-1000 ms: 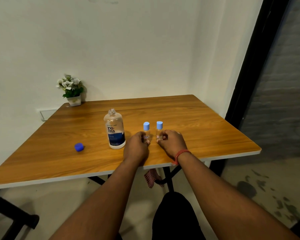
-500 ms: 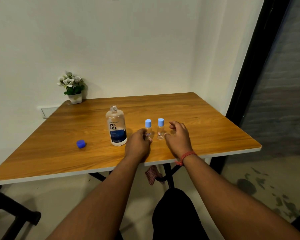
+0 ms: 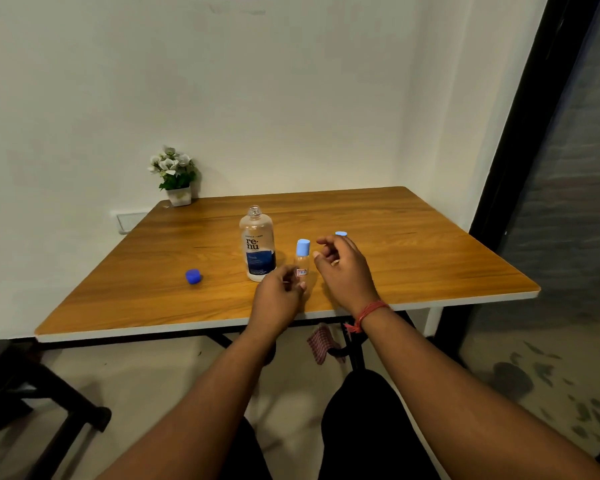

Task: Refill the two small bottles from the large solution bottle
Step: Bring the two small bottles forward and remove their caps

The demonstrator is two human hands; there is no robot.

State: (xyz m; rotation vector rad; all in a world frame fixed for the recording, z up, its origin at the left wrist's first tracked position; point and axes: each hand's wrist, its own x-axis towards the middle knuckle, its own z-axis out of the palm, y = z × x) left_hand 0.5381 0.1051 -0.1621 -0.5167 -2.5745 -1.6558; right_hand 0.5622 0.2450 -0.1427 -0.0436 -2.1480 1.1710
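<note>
The large solution bottle point(image 3: 257, 245) stands uncapped on the wooden table point(image 3: 430, 258), with its dark blue cap point(image 3: 193, 276) lying to its left. Just right of it stands a small clear bottle point(image 3: 302, 259) with a light blue cap. My left hand point(image 3: 278, 299) holds that bottle by its lower part. My right hand point(image 3: 343, 268) hovers right of the bottle's cap, fingers loosely curled and holding nothing. It hides the second small bottle point(image 3: 341, 233), of which only the light blue cap top shows.
A small potted plant point(image 3: 175, 176) stands at the table's far left corner by the wall. A dark chair frame point(image 3: 49, 403) sits on the floor at lower left. A checked cloth point(image 3: 321, 344) hangs under the table's front edge.
My right hand has let go of the right small bottle, risen, and moved toward the left bottle's cap. My left hand keeps its hold on the left small bottle.
</note>
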